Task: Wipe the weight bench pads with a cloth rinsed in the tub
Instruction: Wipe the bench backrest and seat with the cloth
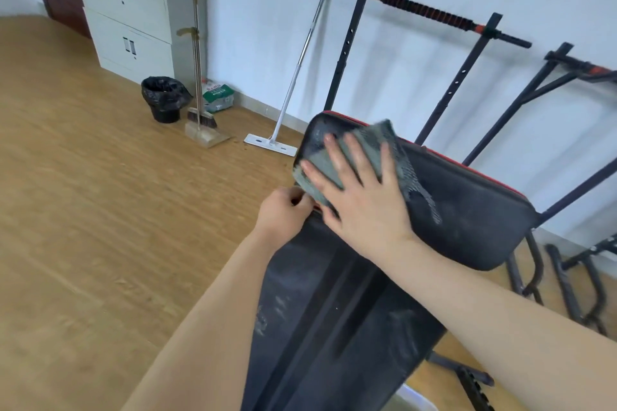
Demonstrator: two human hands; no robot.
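Observation:
The weight bench has a raised black back pad [467,210] with red edging and a lower black seat pad [334,320] streaked with dust. A grey-green cloth [377,143] lies on the back pad's left end. My right hand [360,190] presses flat on the cloth with fingers spread. My left hand [283,210] grips the bench's left edge where the two pads meet, fingers curled. A pale rim at the bottom edge [417,399] may be the tub; most of it is hidden.
A black bar rack [430,10] and more frames [567,83] stand behind the bench against the wall. A flat mop [283,117], broom with dustpan [200,123], black bin [163,100] and grey cabinet [127,10] line the far wall. Wood floor [100,210] spreads left.

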